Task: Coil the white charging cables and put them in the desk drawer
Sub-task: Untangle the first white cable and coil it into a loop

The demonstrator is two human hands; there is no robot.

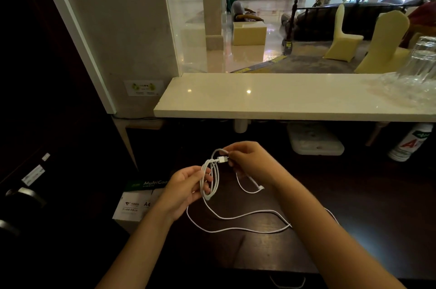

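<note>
- White charging cable (210,179): a few loops gathered upright above the dark table (306,229), held between both hands.
- Left hand (186,188): fingers curled round the lower part of the loops, cable running through the grip.
- Right hand (250,162): fingers pinch the cable beside the USB plug (222,159) at the top of the coil.
- Loose tail (247,220) hangs from the bottom of the coil and snakes across the table toward the right, then loops back.
- Second white cable end (252,186), with a small connector, lies on the table just under the right wrist; can't tell if it belongs to the same cable.
- Drawer handle (286,282) shows at the table's near edge; drawer front looks closed, contents not visible.
- A4 paper ream (136,204) sits on the table's left, partly behind the left hand.
- Clear glasses (422,69) stand on the pale counter (271,97) behind, far right.
</note>
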